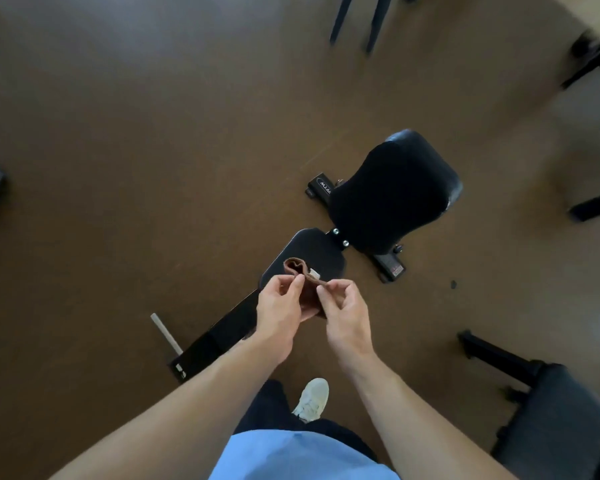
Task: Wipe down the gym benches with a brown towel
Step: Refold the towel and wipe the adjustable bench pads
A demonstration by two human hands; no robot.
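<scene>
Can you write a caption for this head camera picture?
Both hands, left and right, pinch a brown towel above a black gym bench.

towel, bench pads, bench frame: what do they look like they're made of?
Brown towel: soft woven cloth, matte; it folds limply between the left hand and right hand, pale label attached.
Bench pads: probably vinyl or leatherette; black with glossy edge highlights.
Bench frame: apparently black painted metal, with visible bolts.

Towel (303, 280): brown cloth, soft matt nap, small white fabric tag.
Bench back pad (392, 192): black padded upholstery, slight sheen at its far edge.
Bench seat pad (309, 251): black, smooth, matt.
Bolts (335, 231) between the pads: shiny metal.
Floor (153, 150) around the bench: brown, matt, even.
Shoe (312, 400): white.
</scene>
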